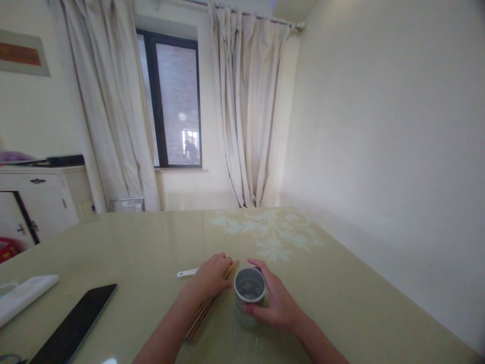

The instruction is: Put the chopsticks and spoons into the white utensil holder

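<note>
Wooden chopsticks [206,307] under one hand, a grey cup [249,296] in the other, both near the front middle of the table [341,283].

Glossy and pale green, the table carries the bundle of chopsticks lying flat and slanting from lower left to upper right, with the left hand [211,277] curled down over their far end, fingers closed on them. Just beside it, the right hand [278,303] wraps the side of the upright cup (a round holder with small holes in its bottom), thumb and fingers around its wall. A white spoon handle [187,273] pokes out from behind the left hand, its bowl hidden. Well to the left lie a dark tablet [74,323] and a folded white cloth [25,296].
</note>
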Demonstrator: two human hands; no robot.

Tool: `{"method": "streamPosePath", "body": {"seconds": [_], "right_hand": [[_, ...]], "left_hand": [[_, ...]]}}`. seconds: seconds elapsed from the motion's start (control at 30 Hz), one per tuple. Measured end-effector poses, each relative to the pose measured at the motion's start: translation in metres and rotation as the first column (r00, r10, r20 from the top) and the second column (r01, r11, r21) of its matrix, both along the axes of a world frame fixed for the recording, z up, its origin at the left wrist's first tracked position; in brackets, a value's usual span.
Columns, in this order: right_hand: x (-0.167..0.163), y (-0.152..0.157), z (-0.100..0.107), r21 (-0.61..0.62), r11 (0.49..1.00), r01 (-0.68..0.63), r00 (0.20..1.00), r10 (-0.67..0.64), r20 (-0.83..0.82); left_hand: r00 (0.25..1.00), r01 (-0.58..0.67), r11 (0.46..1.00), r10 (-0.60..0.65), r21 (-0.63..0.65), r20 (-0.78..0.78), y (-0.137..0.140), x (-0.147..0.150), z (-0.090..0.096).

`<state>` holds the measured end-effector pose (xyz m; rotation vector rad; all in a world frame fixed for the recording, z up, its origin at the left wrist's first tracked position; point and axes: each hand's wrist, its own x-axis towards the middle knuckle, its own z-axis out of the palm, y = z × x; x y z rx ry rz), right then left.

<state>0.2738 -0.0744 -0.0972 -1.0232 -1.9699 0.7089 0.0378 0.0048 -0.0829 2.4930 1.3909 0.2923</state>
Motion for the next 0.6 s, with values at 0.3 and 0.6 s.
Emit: {"method": "streamPosePath", "body": {"seconds": [0.3,0.6], "right_hand": [[0.008,0.007,-0.003,-0.013,1.0,-0.009,0.999,0.009,-0.042],[0.005,0.009,-0.006,-0.051,0.998,-0.026,0.997,0.022,-0.078]], "left_hand": [[0.999,-0.01,0.999,0.008,-0.036,-0.047,-0.002,-0.007,-0.003],[0.996,-0.025,0.997,0.018,-0.079,-0.082,0.002,-0.012,-0.003]]}}
